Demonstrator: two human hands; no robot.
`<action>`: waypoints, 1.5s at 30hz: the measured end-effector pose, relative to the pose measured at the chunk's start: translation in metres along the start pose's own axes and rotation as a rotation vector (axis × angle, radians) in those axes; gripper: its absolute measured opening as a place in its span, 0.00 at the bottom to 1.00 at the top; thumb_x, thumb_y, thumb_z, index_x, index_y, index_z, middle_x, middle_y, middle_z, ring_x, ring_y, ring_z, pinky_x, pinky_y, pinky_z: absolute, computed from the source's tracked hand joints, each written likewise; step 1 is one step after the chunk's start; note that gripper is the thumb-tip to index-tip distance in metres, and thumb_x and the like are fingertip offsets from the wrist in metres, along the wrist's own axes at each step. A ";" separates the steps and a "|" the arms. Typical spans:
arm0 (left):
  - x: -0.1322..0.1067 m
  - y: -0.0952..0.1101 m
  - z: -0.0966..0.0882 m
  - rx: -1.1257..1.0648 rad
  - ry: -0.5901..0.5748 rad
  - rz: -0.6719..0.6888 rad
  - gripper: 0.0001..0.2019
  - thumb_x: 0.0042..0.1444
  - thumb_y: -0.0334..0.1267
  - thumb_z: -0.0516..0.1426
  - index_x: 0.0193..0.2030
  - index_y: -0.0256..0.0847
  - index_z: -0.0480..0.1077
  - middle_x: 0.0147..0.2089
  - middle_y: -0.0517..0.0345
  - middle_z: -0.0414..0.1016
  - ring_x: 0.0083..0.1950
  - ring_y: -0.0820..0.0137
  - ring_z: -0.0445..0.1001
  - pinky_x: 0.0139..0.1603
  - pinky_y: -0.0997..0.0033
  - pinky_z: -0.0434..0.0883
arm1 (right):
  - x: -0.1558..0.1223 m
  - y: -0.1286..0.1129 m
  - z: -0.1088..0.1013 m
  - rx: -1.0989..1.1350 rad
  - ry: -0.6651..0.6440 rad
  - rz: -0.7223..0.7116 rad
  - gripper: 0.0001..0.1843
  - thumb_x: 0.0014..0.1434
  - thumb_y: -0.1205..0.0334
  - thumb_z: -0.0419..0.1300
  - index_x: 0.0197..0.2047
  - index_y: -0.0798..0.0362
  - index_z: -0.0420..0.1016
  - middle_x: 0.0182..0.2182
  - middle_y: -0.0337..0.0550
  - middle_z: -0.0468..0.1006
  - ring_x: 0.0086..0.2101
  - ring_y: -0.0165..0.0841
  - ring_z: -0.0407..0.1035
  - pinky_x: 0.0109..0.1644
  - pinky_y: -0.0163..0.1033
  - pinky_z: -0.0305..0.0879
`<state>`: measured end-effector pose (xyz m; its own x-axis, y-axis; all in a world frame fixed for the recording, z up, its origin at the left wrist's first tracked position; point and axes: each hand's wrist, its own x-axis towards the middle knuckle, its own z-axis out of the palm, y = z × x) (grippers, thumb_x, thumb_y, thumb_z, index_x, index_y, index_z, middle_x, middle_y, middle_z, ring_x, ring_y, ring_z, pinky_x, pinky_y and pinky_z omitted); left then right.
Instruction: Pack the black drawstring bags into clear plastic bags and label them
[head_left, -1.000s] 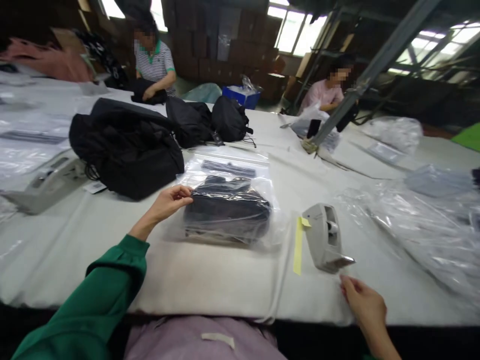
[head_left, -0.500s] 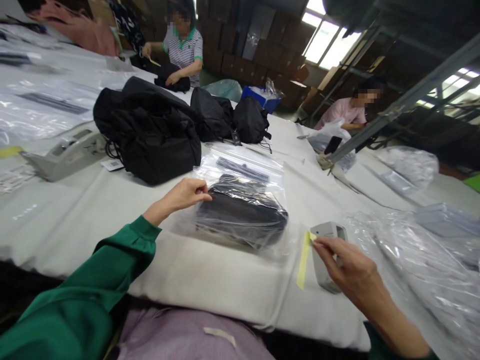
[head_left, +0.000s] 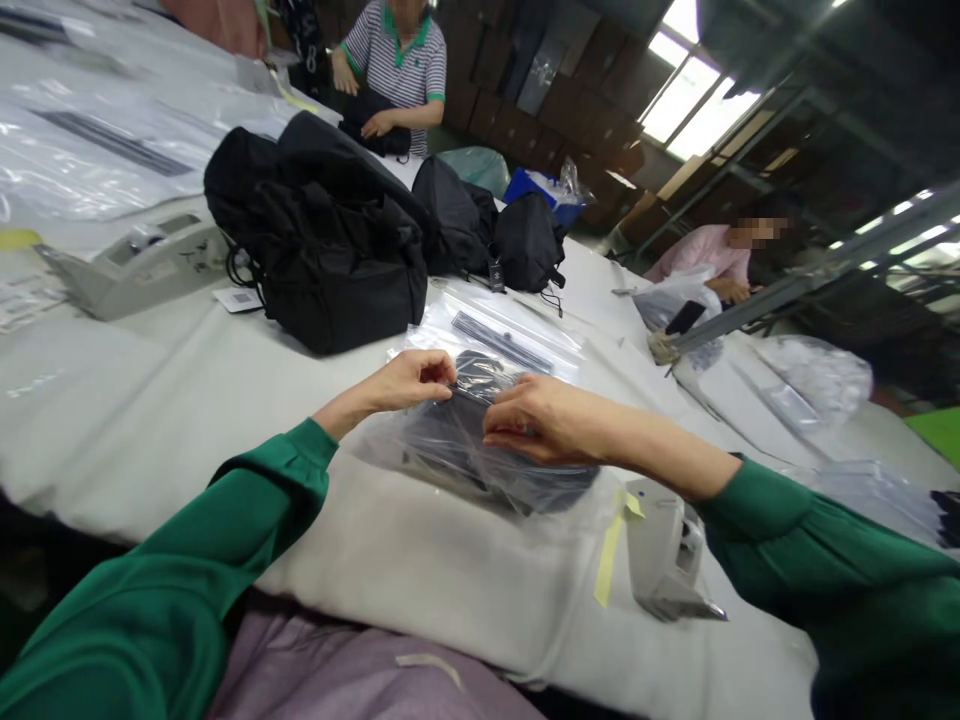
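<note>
A clear plastic bag (head_left: 420, 450) with a folded black item (head_left: 517, 485) inside lies on the white-covered table in front of me. My left hand (head_left: 420, 380) pinches the bag's upper edge at its left side, thumb against fingers. Just to the right, my right hand (head_left: 536, 420) has its fingers curled and closed on the plastic over the black item; its fingertips are partly hidden. A grey tape dispenser (head_left: 660, 560) stands right of the bag. Beside it, a yellow tape strip (head_left: 609, 560) is stuck at the bag's right side.
Black backpacks (head_left: 322, 240) stand behind and left of the bag. Another tape dispenser (head_left: 150, 260) is at the left. Flat printed plastic bags (head_left: 97, 170) lie further back. Across the table, a person in a striped shirt (head_left: 405, 70) handles black fabric. A metal post (head_left: 810, 265) slants at the right.
My right hand has left the yellow tape by the dispenser and moved left onto the plastic bag. My left hand still pinches the bag's edge. The view has shifted slightly.
</note>
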<state>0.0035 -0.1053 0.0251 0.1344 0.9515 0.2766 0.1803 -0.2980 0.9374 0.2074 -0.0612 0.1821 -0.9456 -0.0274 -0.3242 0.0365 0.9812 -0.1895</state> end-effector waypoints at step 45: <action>-0.009 -0.025 0.028 0.812 -0.168 0.315 0.49 0.53 0.44 0.65 0.73 0.57 0.36 0.72 0.40 0.51 0.68 0.47 0.58 0.62 0.44 0.64 | -0.026 0.016 0.121 -0.153 0.629 0.411 0.29 0.69 0.52 0.52 0.65 0.64 0.59 0.58 0.62 0.71 0.59 0.46 0.63 0.61 0.54 0.62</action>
<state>0.0248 -0.1090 -0.0067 0.4240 0.8116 0.4019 0.7381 -0.5668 0.3660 0.2720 -0.0683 0.0756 -0.8732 0.4142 0.2568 0.4232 0.9058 -0.0223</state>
